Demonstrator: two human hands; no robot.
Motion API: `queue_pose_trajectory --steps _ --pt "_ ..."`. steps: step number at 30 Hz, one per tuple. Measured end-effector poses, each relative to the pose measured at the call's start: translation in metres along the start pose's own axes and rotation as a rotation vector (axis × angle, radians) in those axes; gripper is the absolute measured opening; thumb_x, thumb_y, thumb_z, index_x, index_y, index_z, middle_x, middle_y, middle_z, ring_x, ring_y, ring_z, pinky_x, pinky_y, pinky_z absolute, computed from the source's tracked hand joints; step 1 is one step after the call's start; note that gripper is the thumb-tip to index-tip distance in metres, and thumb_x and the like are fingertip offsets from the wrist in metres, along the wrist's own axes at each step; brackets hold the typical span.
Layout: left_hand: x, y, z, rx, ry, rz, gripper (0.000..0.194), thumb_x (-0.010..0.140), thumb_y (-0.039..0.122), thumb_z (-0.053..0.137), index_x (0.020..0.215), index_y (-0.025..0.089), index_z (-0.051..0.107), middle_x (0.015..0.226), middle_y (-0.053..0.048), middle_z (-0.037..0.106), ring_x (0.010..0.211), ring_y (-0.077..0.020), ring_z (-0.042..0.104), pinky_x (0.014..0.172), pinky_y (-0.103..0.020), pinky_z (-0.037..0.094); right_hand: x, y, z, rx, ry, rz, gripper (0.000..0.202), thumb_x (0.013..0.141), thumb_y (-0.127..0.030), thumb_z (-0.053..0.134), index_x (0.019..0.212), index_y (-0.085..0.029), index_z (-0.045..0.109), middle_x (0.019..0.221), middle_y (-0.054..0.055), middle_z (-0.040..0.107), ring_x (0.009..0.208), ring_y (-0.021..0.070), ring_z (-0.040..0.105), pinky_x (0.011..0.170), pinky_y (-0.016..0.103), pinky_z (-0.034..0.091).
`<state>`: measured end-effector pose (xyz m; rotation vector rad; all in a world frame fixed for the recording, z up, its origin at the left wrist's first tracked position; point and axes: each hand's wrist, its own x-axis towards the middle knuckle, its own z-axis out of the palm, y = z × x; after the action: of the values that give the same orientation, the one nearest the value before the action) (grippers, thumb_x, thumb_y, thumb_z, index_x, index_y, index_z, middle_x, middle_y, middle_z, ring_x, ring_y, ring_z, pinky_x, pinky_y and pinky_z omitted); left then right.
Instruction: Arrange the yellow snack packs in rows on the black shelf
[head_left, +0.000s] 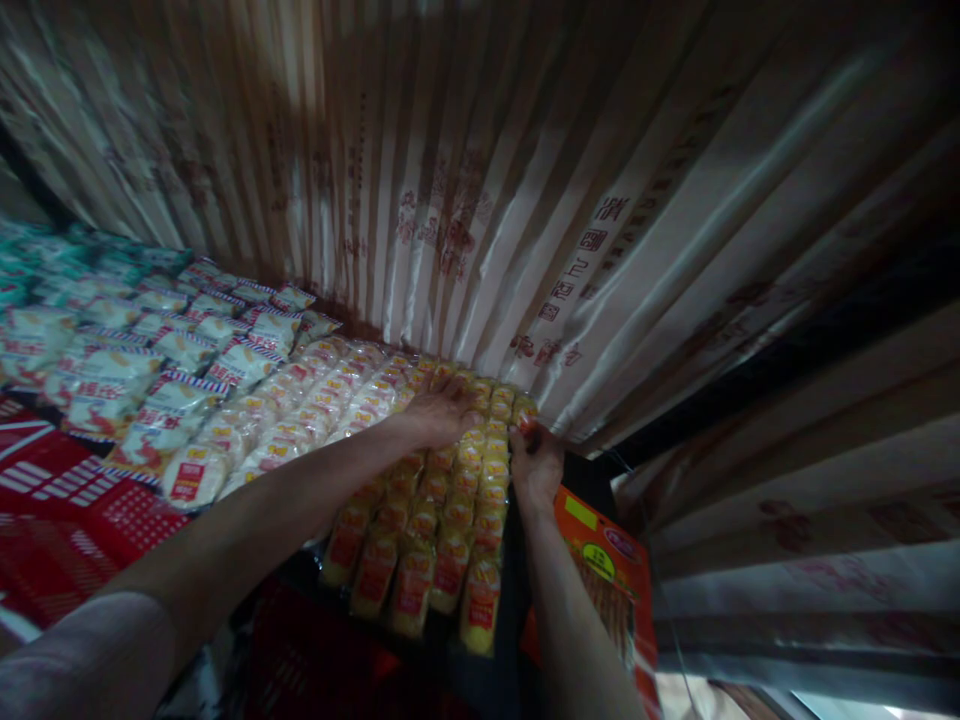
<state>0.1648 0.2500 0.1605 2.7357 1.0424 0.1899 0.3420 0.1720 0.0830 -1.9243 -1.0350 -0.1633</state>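
Note:
Rows of small yellow wrapped snacks point(469, 480) with red labels cover the middle of the display. My left hand point(442, 410) lies palm down on their back part, fingers spread. At the back right corner of these rows, my right hand point(536, 465) has its thumb and fingers closed on a small wrapped snack point(526, 412). Left of the yellow rows stand rows of white round wrapped snacks point(322, 400). My left forearm crosses over both kinds and hides some of them.
Pleated curtains point(450, 200) hang right behind the display. An orange package point(600, 560) lies beside my right forearm. Red baskets point(82, 510) stand at the left, below white snack bags point(165, 410); green bags point(67, 265) sit further back.

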Motion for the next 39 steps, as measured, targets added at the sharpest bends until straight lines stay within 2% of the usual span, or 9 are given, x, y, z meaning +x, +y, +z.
queue_pose_trajectory --steps 7,12,18,26,34,39 --pt "-0.002 -0.001 -0.001 -0.010 -0.029 -0.002 0.051 0.097 0.045 0.027 0.141 0.024 0.041 0.150 -0.009 0.036 0.138 -0.0304 0.028 0.112 -0.056 0.016 -0.008 0.001 -0.008 -0.014 -0.037 0.098 0.067 0.083 -0.059 0.031 0.108 -0.007 0.064 0.102 0.021 0.065 0.097 0.0300 0.056 0.088 0.043 0.042" --pt "-0.004 0.002 -0.005 -0.006 -0.041 0.001 0.052 0.098 0.045 0.025 0.142 0.023 0.040 0.150 -0.010 0.035 0.138 -0.0308 0.028 0.112 -0.056 0.015 -0.007 0.005 -0.010 -0.036 -0.075 0.086 0.060 0.079 -0.054 0.040 0.106 -0.007 0.065 0.097 0.020 0.066 0.094 0.0302 0.056 0.086 0.043 0.043" --pt "-0.004 0.003 -0.008 -0.006 -0.041 -0.007 0.051 0.098 0.044 0.027 0.143 0.023 0.040 0.150 -0.010 0.036 0.138 -0.0321 0.030 0.112 -0.057 0.018 -0.012 0.003 -0.008 -0.049 -0.038 0.112 0.060 0.080 -0.053 0.039 0.110 -0.006 0.062 0.105 0.023 0.063 0.106 0.0313 0.053 0.092 0.043 0.041" --pt "-0.004 0.002 -0.009 0.013 -0.051 -0.007 0.050 0.098 0.042 0.029 0.143 0.022 0.039 0.148 -0.009 0.038 0.136 -0.0276 0.033 0.114 -0.051 0.018 -0.009 0.000 -0.001 -0.023 -0.102 0.110 0.059 0.082 -0.050 0.037 0.116 -0.009 0.060 0.106 0.018 0.066 0.095 0.0288 0.059 0.083 0.040 0.044" --pt "-0.005 0.001 -0.005 0.043 -0.019 -0.001 0.048 0.097 0.042 0.030 0.140 0.024 0.042 0.148 -0.007 0.039 0.137 -0.0267 0.031 0.114 -0.053 0.014 -0.009 -0.010 -0.007 -0.050 -0.169 0.166 0.062 0.080 -0.052 0.036 0.118 -0.008 0.059 0.103 0.019 0.065 0.094 0.0301 0.059 0.084 0.041 0.044" --pt "-0.004 0.001 -0.007 0.029 -0.032 -0.003 0.049 0.098 0.042 0.027 0.140 0.023 0.042 0.148 -0.008 0.039 0.136 -0.0276 0.033 0.113 -0.053 0.018 -0.007 -0.013 -0.007 -0.061 -0.187 0.203 0.059 0.080 -0.050 0.039 0.118 -0.010 0.059 0.104 0.018 0.065 0.092 0.0291 0.060 0.082 0.040 0.044"
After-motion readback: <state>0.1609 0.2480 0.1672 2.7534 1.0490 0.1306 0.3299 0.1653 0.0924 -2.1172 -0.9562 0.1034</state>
